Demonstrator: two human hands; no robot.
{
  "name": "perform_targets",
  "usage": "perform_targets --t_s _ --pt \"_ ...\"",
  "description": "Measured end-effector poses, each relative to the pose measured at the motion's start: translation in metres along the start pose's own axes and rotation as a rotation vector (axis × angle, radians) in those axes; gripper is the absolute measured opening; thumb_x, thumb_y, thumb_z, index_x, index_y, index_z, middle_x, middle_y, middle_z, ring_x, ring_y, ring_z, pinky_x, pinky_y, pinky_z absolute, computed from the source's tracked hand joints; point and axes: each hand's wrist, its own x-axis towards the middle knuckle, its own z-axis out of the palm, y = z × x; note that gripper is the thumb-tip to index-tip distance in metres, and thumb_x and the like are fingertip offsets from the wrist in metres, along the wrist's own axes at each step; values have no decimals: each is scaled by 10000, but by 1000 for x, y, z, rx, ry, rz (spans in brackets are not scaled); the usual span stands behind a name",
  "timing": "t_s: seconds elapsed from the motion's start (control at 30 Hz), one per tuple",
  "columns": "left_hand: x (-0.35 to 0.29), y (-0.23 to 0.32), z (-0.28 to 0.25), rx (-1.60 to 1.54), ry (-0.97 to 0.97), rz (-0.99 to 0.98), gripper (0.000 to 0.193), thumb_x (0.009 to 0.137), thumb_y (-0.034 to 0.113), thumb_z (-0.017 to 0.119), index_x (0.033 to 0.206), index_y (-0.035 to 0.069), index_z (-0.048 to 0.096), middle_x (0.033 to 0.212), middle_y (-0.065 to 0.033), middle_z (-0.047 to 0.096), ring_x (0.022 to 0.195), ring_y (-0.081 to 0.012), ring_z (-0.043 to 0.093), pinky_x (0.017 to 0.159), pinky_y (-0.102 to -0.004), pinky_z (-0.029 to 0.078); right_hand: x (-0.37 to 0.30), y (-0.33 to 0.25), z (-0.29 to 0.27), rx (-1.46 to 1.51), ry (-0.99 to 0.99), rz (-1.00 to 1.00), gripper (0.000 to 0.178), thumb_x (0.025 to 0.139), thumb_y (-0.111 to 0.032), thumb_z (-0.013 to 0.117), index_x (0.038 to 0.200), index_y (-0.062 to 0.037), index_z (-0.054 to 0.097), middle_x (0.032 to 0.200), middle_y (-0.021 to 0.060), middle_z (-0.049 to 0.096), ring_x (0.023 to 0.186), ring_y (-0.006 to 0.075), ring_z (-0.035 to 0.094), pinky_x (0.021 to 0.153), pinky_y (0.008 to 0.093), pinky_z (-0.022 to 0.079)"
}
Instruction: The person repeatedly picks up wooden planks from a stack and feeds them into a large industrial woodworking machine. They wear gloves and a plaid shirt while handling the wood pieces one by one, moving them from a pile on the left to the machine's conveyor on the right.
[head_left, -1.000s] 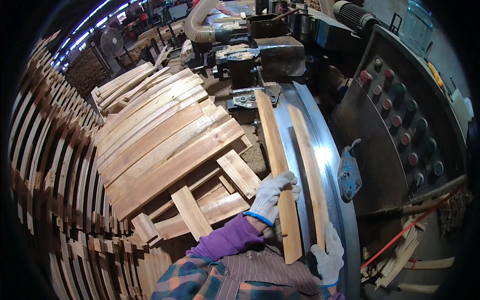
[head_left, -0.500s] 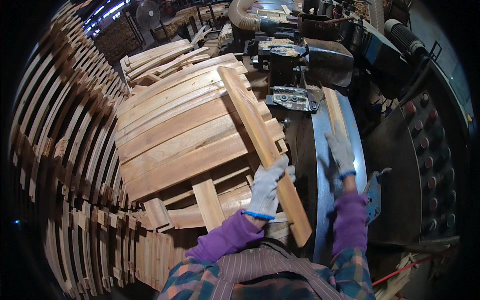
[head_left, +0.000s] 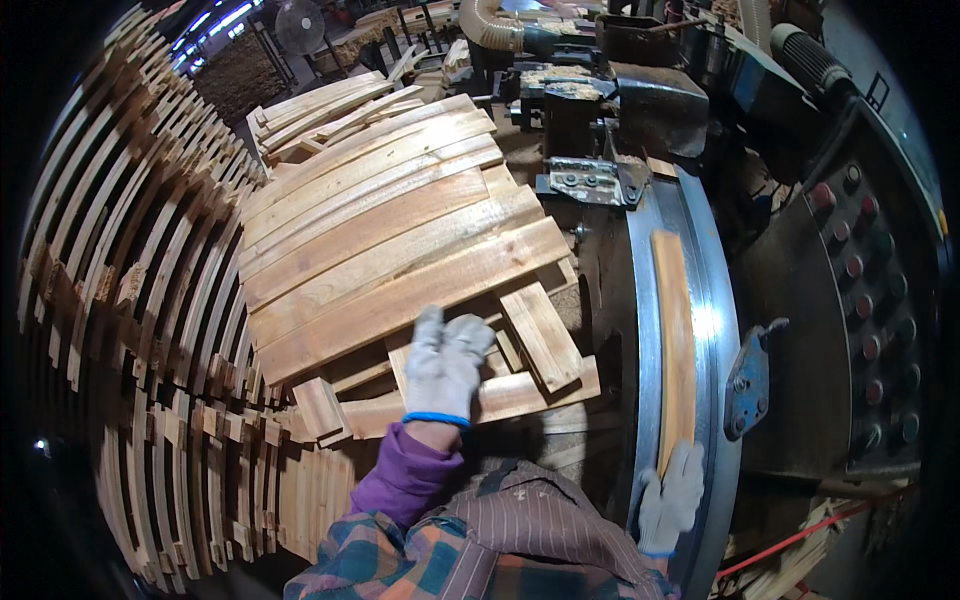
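My left hand (head_left: 443, 370), in a grey-white glove with a blue cuff, is stretched out with fingers apart at the near edge of a stack of wooden boards (head_left: 400, 243). It holds nothing. A single wooden board (head_left: 676, 330) lies lengthwise on the shiny metal machine bed (head_left: 712, 400). My right hand (head_left: 672, 500), gloved the same way, is at that board's near end, thumb on one side and fingers on the other. Ahead on the bed, the end of another wooden piece (head_left: 661, 168) shows beside the machine's metal guide block (head_left: 590, 184).
Tall racks of stacked wood strips (head_left: 110, 300) rise on the left. A control panel (head_left: 870, 320) with coloured buttons stands at the right. Next to the bed is a blue metal bracket (head_left: 747, 385). A ribbed hose (head_left: 488, 28) and machine housing (head_left: 655, 110) are at the far end.
The board in my left hand now lies on the machine bed, with my right hand drawn back to its near end. My left hand has moved left to the stack. The earlier bed piece has moved farther ahead.
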Motion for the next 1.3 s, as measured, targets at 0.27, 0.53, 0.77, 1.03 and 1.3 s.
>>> perform_targets --t_s 0.27,0.53,0.77,1.03,1.3 --pt "-9 19 -18 1187 262 323 432 970 73 525 1391 155 475 1168 -29 660 1135 -61 567 908 -167 457 270 -41 52 -370 103 -299 506 880 -214 605 1373 -118 541 1302 189 604 1269 343 517 1103 449 353" --pt "-117 14 15 1448 144 931 409 759 -59 627 1165 -11 606 1177 -136 636 1044 -209 633 909 -311 525 264 -115 -35 806 -201 -486 582 935 -424 631 1406 -96 535 1281 145 642 1128 233 615 972 326 469" --pt "-98 -50 61 1320 -309 697 416 739 -132 587 1124 -1 501 1267 -199 568 1140 -307 598 908 -409 525 86 -115 -121 121 -136 -983 801 850 -555 620 1420 -22 439 1277 247 526 1037 389 600 898 424 492" --pt "-17 -160 49 817 -289 -91 200 947 68 507 1112 -8 590 1010 -119 647 839 -243 660 722 -346 568 -25 3 -40 427 42 -134 705 877 -298 666 1451 12 399 1443 240 454 1174 402 571 953 430 485" --pt "-8 -119 73 511 38 -417 293 997 195 485 1147 -46 558 1015 -148 646 847 -261 662 726 -394 590 208 -53 38 -259 304 -339 301 796 -178 631 1033 -34 515 962 135 483 986 344 514 846 511 372"
